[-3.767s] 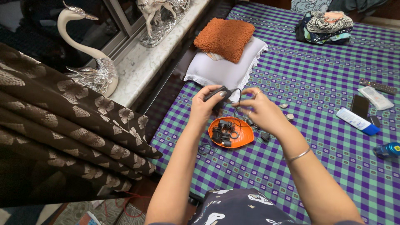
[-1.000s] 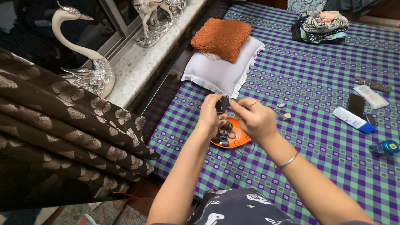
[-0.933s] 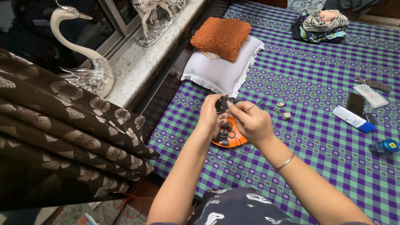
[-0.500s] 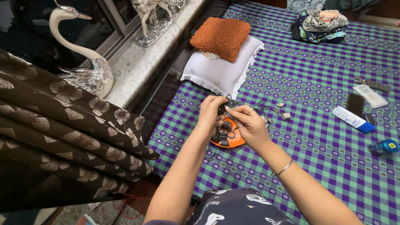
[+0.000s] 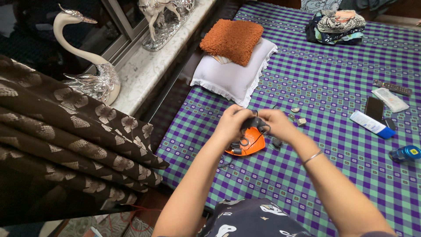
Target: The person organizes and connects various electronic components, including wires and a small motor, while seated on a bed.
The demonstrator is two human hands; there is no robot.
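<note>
Both the left hand (image 5: 231, 123) and right hand (image 5: 275, 125) pinch a tangled black cord (image 5: 253, 123) above the orange dish (image 5: 251, 145), at 12 o'clock of it; tugging could snag and tip the dish onto the bed (image 5: 333, 87).

— Any packages or screens on my feed?

— A few, all on the bed well to the right of my fingers (image 5: 263, 119). Nearest is a flat white tube with a blue end (image 5: 372, 124), lying slantwise. Touching its upper side I see a dark phone (image 5: 375, 108), its screen black. Just beyond that lies a white wrapped packet (image 5: 390, 99), oblong and pale, set at an angle.

— Anything farther out?

— Lower right, farther from my fingers than the rest, a small blue bottle (image 5: 404, 153) on its side with a yellow patch on its label. I can't make out more of the label than that.
</note>
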